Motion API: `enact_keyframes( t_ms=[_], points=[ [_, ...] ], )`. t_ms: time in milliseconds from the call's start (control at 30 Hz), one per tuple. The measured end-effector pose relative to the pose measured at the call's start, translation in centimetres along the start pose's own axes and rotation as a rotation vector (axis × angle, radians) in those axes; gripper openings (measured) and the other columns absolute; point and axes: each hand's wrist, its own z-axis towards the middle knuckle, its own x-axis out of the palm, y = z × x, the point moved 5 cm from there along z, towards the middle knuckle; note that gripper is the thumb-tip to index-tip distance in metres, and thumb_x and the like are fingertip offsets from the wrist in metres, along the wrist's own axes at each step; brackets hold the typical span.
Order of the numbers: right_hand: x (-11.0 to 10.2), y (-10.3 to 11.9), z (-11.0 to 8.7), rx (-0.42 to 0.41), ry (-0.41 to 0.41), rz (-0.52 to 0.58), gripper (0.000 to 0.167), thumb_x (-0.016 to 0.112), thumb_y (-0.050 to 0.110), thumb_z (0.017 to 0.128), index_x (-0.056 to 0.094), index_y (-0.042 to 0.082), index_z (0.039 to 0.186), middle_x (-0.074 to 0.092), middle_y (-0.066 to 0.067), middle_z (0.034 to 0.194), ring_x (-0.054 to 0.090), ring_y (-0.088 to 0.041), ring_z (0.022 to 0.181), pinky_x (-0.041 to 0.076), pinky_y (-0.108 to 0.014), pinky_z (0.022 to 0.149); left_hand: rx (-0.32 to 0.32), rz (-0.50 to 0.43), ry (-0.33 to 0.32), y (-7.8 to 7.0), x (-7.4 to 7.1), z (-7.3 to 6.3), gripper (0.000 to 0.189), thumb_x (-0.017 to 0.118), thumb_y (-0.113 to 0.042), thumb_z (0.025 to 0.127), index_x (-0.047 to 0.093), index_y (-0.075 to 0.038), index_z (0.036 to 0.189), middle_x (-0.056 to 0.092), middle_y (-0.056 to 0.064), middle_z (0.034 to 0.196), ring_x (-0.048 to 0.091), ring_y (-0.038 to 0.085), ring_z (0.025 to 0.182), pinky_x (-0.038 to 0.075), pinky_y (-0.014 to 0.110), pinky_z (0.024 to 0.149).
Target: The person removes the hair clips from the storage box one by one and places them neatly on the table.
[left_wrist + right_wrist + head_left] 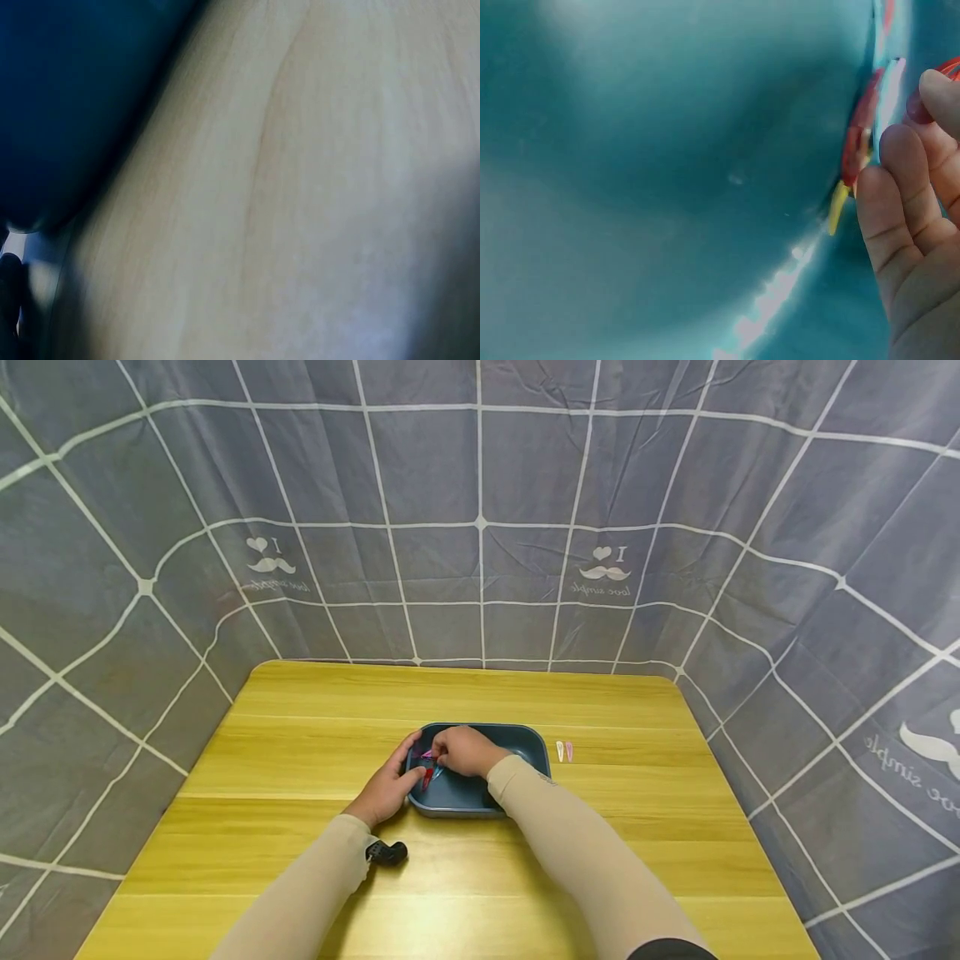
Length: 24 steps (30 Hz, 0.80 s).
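Note:
A dark teal tray (pixel 465 812) stands on the table with several colourful snap hair clips at its left end. Inside it, my right hand (pixel 467 750) pinches a red hair clip (pixel 951 66) between thumb and forefinger, seen at the edge of the right wrist view. Beside those fingertips lie another red clip (pixel 860 135) and a yellow-tipped clip (pixel 838 206). My left hand (pixel 386 789) rests at the tray's left rim, fingers extended and thumb over the edge near a red clip (pixel 427 778). The left wrist view shows the tray's outer side (pixel 67 97) but not the fingers.
Just right of the tray, a white hair clip (pixel 559 751) and a pink hair clip (pixel 569 751) lie side by side on the wooden table (pixel 637 810). A black wrist device (pixel 387 853) is strapped to the left forearm. Grey checked cloth (pixel 435 568) hangs around the table.

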Motion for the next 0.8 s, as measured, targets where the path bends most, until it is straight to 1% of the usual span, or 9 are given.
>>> enact_keyframes(
  t_ms=[133,267,333,367,433,533,600,700,800],
  points=[
    [-0.5,-0.1,-0.3,-0.009,-0.007,0.047,0.011,0.068,0.012,0.102,0.078,0.015,0.103,0.072,0.004,0.092,0.058,-0.011,0.079,0.050,-0.024,0.078,-0.007,0.004,-0.006,0.0,0.0,-0.1,0.067,0.052,-0.027,0.109,0.021,-0.042,0.167,0.021,0.010,0.176,0.026,0.039,0.160,0.026,0.063,0.127],
    [-0.9,-0.2,-0.5,-0.032,-0.010,0.067,0.025,0.060,0.007,0.103,0.078,0.013,0.119,0.077,0.001,0.109,0.057,-0.010,0.082,0.049,-0.022,0.080,-0.013,0.012,-0.010,0.0,0.0,-0.1,0.067,0.051,-0.028,0.110,0.021,-0.043,0.167,0.020,0.009,0.176,0.026,0.040,0.160,0.026,0.063,0.127],
    [-1.0,-0.2,-0.6,-0.038,-0.006,0.075,0.033,0.057,0.005,0.103,0.076,0.012,0.128,0.077,0.000,0.115,0.054,-0.010,0.078,0.046,-0.022,0.076,-0.011,0.017,-0.009,0.1,0.0,-0.1,0.067,0.051,-0.029,0.110,0.020,-0.043,0.167,0.019,0.010,0.177,0.025,0.041,0.160,0.025,0.065,0.127],
    [-1.1,-0.3,-0.7,-0.036,-0.002,0.081,0.035,0.056,0.005,0.103,0.075,0.013,0.132,0.076,0.001,0.115,0.052,-0.009,0.075,0.045,-0.021,0.074,-0.010,0.019,-0.008,0.1,0.1,-0.1,0.067,0.051,-0.029,0.110,0.019,-0.043,0.167,0.018,0.010,0.177,0.024,0.041,0.160,0.025,0.065,0.127],
    [-1.3,-0.3,-0.9,-0.025,0.013,0.103,0.039,0.056,0.005,0.103,0.071,0.013,0.138,0.074,0.000,0.101,0.048,-0.010,0.068,0.041,-0.022,0.068,-0.014,0.016,-0.009,0.0,0.0,-0.2,0.067,0.051,-0.030,0.110,0.019,-0.044,0.167,0.018,0.010,0.177,0.025,0.041,0.160,0.025,0.066,0.127],
    [-1.8,-0.4,-1.4,0.002,0.035,0.150,0.044,0.061,0.004,0.100,0.067,0.011,0.143,0.059,0.001,0.077,0.044,-0.011,0.061,0.037,-0.023,0.061,-0.019,0.009,-0.007,-0.1,0.1,-0.3,0.067,0.051,-0.030,0.110,0.019,-0.044,0.167,0.021,0.010,0.176,0.026,0.041,0.160,0.025,0.066,0.127],
    [-2.1,-0.4,-1.7,0.017,0.040,0.179,0.046,0.064,0.004,0.099,0.065,0.010,0.145,0.051,0.002,0.070,0.044,-0.011,0.060,0.036,-0.023,0.059,-0.019,0.004,-0.006,-0.1,0.1,-0.3,0.068,0.052,-0.030,0.109,0.020,-0.044,0.167,0.022,0.011,0.176,0.027,0.041,0.160,0.025,0.065,0.127],
    [-2.7,-0.4,-2.1,0.031,0.031,0.223,0.047,0.065,0.003,0.098,0.065,0.008,0.144,0.047,0.003,0.069,0.044,-0.012,0.061,0.036,-0.023,0.059,-0.015,0.000,-0.002,-0.1,0.1,-0.3,0.068,0.051,-0.030,0.110,0.019,-0.043,0.167,0.020,0.012,0.176,0.026,0.042,0.160,0.024,0.065,0.127],
    [-3.3,-0.7,-2.5,0.037,0.003,0.260,0.044,0.065,0.001,0.098,0.066,0.006,0.141,0.048,0.002,0.073,0.045,-0.013,0.062,0.038,-0.024,0.060,-0.012,-0.006,-0.003,-0.1,0.2,-0.2,0.068,0.052,-0.029,0.109,0.019,-0.043,0.167,0.019,0.012,0.176,0.025,0.041,0.160,0.024,0.065,0.127]
  ],
)
